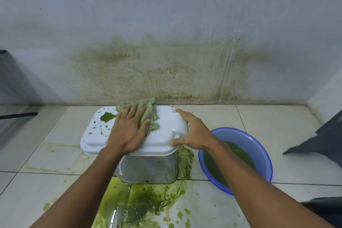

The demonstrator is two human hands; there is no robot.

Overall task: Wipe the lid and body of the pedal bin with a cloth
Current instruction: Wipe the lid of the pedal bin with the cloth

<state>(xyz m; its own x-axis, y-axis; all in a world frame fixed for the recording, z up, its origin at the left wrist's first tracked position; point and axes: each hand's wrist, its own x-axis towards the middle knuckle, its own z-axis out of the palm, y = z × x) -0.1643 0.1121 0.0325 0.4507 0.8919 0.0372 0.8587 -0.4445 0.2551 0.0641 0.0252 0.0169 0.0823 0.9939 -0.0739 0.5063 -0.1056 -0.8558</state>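
In the head view, the pedal bin stands in the middle of the frame on the tiled floor, close to the stained wall. Its white lid (166, 131) is closed on the grey body (148, 170).

My left hand (129, 131) lies flat on the centre of the lid. The fingers are straight and spread, and they press the cloth (150, 114) down onto the plastic. The greenish cloth is under my fingers and goes out past my fingertips to the far edge of the lid, a little over it.

To the left of this hand, in the upper left part of the lid, there are green splashes (105, 116) with the cloth not on them.

My right hand (192, 133) rests on the right near corner of the lid. Its fingers lie extended along the right edge and the thumb is against the front rim; it holds no cloth.

At the right of the bin a blue basin (266, 153) with green water stands on the floor, partly behind my right forearm. A green puddle (148, 200) spreads on the tiles in front of the body, at the bottom centre.
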